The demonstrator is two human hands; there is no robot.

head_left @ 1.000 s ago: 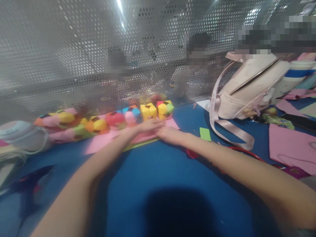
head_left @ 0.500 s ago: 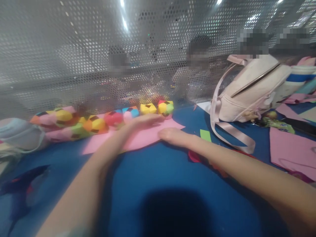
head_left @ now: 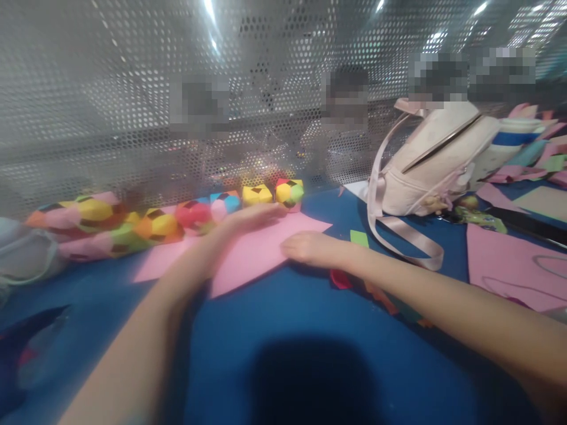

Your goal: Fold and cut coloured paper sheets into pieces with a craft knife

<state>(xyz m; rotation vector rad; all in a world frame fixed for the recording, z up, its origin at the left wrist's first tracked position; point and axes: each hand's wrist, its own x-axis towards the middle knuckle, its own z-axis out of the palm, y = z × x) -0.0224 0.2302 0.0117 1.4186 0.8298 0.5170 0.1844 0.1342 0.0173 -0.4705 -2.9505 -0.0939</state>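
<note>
My left hand (head_left: 248, 219) lies flat with fingers stretched out on the far part of a pink paper sheet (head_left: 261, 251) on the blue table (head_left: 287, 307). My right hand (head_left: 305, 248) rests at the sheet's right edge, fingers curled onto the paper, blurred. Just beyond the hands, a row of several colourful folded paper balls (head_left: 212, 209) runs along the foot of the perforated metal screen (head_left: 177, 106).
A pale pink backpack (head_left: 434, 165) stands at the right with its strap looped on the table. Pink sheets (head_left: 509, 265), a small green paper piece (head_left: 358, 238) and red scraps (head_left: 341, 278) lie right of my arm. Other people sit behind the screen.
The pink sheet has slid toward me and turned, with a corner now pointing down-left; both hands came back a little with it. The green edge under it no longer shows.
</note>
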